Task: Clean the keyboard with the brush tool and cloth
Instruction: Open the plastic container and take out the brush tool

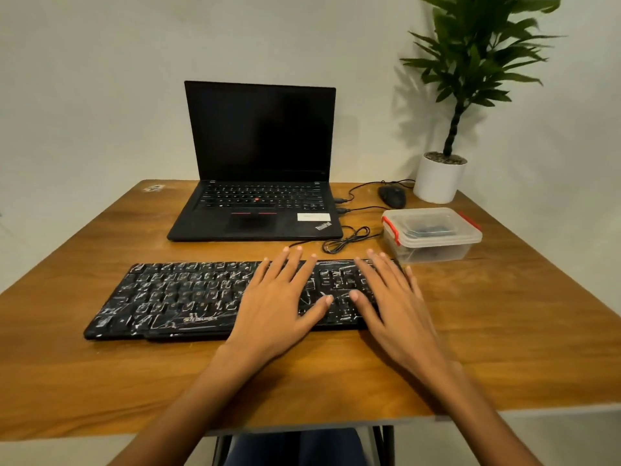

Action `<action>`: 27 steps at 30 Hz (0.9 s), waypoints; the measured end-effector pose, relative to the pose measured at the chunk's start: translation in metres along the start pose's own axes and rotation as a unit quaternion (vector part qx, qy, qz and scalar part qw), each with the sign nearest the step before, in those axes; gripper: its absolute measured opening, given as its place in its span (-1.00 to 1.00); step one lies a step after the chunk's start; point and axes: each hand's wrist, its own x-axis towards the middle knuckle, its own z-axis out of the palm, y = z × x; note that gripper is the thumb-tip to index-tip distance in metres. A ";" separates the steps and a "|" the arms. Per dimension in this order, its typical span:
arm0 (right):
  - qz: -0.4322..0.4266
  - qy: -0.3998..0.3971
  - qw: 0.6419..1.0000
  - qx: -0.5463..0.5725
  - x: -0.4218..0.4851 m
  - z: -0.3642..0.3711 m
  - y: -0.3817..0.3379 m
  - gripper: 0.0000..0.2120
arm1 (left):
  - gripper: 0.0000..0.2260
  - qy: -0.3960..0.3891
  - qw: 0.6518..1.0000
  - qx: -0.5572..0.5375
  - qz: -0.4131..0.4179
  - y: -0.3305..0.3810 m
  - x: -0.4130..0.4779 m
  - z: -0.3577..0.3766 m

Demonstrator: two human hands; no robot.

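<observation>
A black keyboard (pixel 174 297) streaked with white dust lies across the middle of the wooden table (pixel 100 375). My left hand (pixel 279 301) is spread flat over its centre-right keys, fingers straight. My right hand (pixel 393 297) lies flat over the keyboard's right end, fingers also straight. Neither hand holds anything. A clear plastic box with red clips (pixel 431 234) stands to the right behind the keyboard, with dark items inside that I cannot identify. No brush or cloth shows outside it.
An open black laptop (pixel 258 163) with a dark screen sits behind the keyboard. A black mouse (pixel 392 196) and coiled cables (pixel 346 240) lie to its right. A potted plant (pixel 440 178) stands at the back right corner. The table's front edge is close to me.
</observation>
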 end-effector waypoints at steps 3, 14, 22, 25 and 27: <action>0.017 0.025 0.999 -0.016 0.016 -0.011 0.030 -0.41 | -0.35 -0.002 1.000 -0.006 0.011 0.019 0.024 0.013; 0.140 0.125 0.982 0.004 0.073 -0.043 0.157 -0.56 | -0.47 -0.067 0.982 -0.170 -0.057 0.084 0.125 0.041; 0.235 0.180 0.942 0.157 0.097 -0.036 0.191 -0.71 | -0.66 -0.048 0.953 -0.273 -0.122 0.099 0.163 0.055; 0.269 0.184 0.919 0.222 0.099 -0.031 0.202 -0.72 | -0.69 -0.036 0.950 -0.283 -0.124 0.099 0.170 0.063; 0.291 0.200 0.894 0.274 0.099 -0.029 0.209 -0.75 | -0.70 -0.032 0.949 -0.289 -0.125 0.101 0.174 0.066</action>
